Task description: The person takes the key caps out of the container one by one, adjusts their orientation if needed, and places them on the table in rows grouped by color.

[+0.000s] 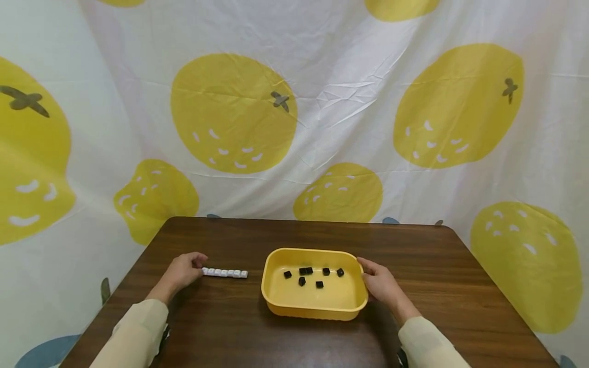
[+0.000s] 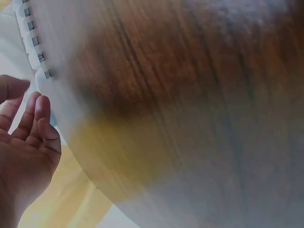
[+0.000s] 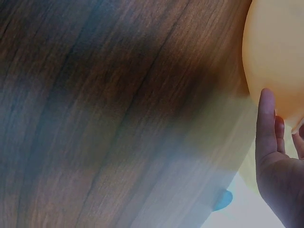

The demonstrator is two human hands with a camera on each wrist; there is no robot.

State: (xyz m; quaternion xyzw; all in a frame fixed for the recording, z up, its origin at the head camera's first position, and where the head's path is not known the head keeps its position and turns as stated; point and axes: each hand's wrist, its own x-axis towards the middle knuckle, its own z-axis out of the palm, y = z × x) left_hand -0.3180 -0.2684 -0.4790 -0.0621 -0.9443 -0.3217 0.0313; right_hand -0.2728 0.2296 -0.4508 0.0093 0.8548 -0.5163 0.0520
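Note:
A straight row of several small white keycap-like pieces lies on the table. My left hand is at the row's left end, its fingers loosely bent. In the left wrist view, a gap shows between thumb and fingers, with nothing held; the end piece sits just beyond the fingertips. A shallow yellow tray stands right of the row, with several small black keycap-like pieces scattered on its bottom. My right hand holds the tray's right side at the rim, some fingers along the outer wall.
The dark brown wooden table has rounded far corners. Behind it hangs a white cloth printed with large yellow fruit, close to the table's far edge. A stretch of tabletop separates the white row from the tray.

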